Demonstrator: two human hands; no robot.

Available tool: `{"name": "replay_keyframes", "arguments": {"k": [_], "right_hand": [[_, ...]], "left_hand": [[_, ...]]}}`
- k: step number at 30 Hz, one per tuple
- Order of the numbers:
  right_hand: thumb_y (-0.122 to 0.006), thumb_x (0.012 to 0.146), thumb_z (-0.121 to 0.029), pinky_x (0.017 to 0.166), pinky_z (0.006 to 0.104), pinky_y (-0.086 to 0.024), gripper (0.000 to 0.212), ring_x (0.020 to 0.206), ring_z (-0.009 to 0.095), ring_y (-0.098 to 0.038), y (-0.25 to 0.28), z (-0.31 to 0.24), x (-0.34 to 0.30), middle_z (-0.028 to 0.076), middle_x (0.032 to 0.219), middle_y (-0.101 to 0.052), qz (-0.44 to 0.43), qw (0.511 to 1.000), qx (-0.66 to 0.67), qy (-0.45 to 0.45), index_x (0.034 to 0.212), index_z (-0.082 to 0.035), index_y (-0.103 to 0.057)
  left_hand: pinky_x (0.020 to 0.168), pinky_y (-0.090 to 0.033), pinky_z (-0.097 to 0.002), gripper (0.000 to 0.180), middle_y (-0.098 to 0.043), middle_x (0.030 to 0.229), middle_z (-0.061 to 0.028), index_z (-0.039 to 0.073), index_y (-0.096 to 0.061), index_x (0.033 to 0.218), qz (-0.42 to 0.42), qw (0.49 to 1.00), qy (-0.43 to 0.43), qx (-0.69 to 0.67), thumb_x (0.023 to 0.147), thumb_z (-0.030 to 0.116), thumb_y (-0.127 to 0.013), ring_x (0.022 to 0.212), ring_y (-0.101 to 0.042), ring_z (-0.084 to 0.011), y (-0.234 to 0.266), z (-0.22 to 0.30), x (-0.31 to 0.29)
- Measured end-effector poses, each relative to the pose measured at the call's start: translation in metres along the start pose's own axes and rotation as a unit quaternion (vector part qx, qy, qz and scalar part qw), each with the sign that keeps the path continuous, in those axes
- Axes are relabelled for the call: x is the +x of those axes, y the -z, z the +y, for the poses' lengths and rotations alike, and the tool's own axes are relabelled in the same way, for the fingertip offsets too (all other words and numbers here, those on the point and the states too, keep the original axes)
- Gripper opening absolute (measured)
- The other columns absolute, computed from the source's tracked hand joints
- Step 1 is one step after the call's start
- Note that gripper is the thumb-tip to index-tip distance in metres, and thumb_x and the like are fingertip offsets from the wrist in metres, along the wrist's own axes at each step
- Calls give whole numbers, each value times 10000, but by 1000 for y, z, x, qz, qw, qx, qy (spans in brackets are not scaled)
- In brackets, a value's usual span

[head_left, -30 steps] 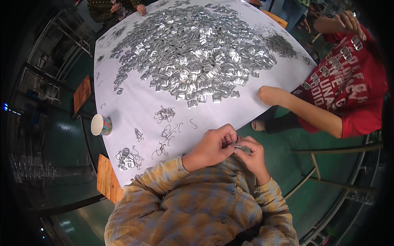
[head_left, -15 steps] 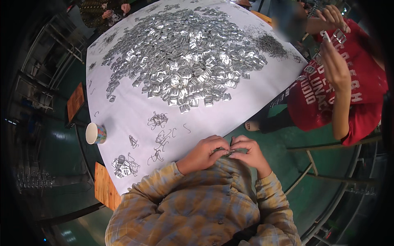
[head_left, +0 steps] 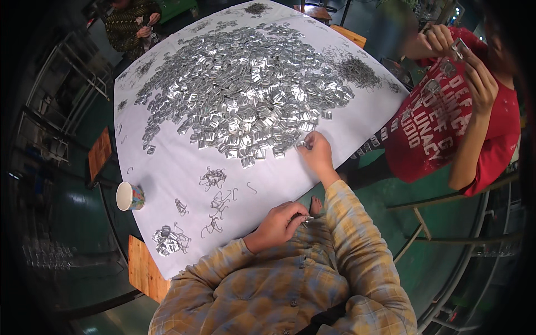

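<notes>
A wide heap of small silvery square metal buckles [head_left: 245, 95] covers much of the white table. My right hand [head_left: 319, 156] reaches to the near right edge of this heap, thumb and fingers pinched at a buckle there, partly hidden by the fingertips. Close to my body, beyond the table's near edge, my left hand [head_left: 277, 226] is closed with a small metal piece [head_left: 306, 220] showing at its fingertips; its exact shape is too small to tell. Loose S-shaped wire hooks [head_left: 214, 178] lie on the table ahead and left of my left hand.
A paper cup [head_left: 129, 196] stands at the left table edge, with a small pile of buckles [head_left: 167, 241] nearer me. A co-worker in a red shirt [head_left: 432, 120] at the right handles metal pieces. Another person [head_left: 133, 27] is far left. Wooden stools [head_left: 146, 268] flank the table.
My right hand has left the left hand and moved forward to the heap's near edge. The left hand stays close to my body with the metal piece. The co-worker's hands have shifted.
</notes>
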State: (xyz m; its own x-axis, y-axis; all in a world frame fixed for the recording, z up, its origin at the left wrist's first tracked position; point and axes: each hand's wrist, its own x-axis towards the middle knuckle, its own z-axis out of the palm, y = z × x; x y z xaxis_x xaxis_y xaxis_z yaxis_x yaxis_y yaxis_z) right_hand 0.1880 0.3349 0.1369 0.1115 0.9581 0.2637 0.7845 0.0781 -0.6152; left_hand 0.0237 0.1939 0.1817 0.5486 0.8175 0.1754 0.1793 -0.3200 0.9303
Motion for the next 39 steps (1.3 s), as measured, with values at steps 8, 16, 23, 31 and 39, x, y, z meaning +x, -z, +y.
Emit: {"name": "replay_keyframes", "arguments": {"k": [8, 16, 23, 31, 39], "right_hand": [[-651, 800, 6, 687, 233, -473, 225, 789, 90, -586, 87, -10, -62, 32, 861, -608, -265, 849, 455, -51, 1021, 34, -616], [-648, 780, 15, 716, 255, -487, 338, 792, 117, -608, 132, -20, -93, 55, 871, -639, -304, 903, 299, 48, 1115, -9, -622], [-667, 717, 23, 578, 313, -442, 425, 657, 180, -534, 131, -37, -96, 93, 790, -575, -248, 939, 207, 116, 1120, -101, -618], [-647, 743, 25, 611, 294, -488, 293, 722, 215, -609, 129, -37, -105, 99, 818, -608, -239, 930, 263, 90, 1028, -33, -618], [-619, 763, 32, 597, 287, -493, 199, 704, 206, -617, 126, -36, -110, 103, 807, -624, -218, 934, 266, 90, 955, -14, -644]], "left_hand": [[698, -472, -250, 73, -616, 815, -52, -14, -556, 937, 84, 991, 87, -59, 865, -6, -565, 765, -555, -76, -6, -5, 3], [697, -462, -239, 81, -609, 820, -42, -19, -554, 951, 64, 988, 100, -99, 871, -7, -558, 765, -539, -66, -13, -5, 12], [602, -446, -279, 62, -593, 721, -95, -5, -538, 914, 12, 988, 88, -127, 865, 27, -561, 632, -529, -113, -12, -11, 10], [671, -452, -244, 68, -611, 860, -55, -23, -576, 928, -94, 983, 90, -127, 891, 31, -558, 768, -554, -97, 14, -6, 7], [647, -498, -341, 102, -563, 762, -67, 50, -592, 766, 4, 853, -24, 522, 677, 64, -546, 766, -563, -234, 87, -38, -5]]}}
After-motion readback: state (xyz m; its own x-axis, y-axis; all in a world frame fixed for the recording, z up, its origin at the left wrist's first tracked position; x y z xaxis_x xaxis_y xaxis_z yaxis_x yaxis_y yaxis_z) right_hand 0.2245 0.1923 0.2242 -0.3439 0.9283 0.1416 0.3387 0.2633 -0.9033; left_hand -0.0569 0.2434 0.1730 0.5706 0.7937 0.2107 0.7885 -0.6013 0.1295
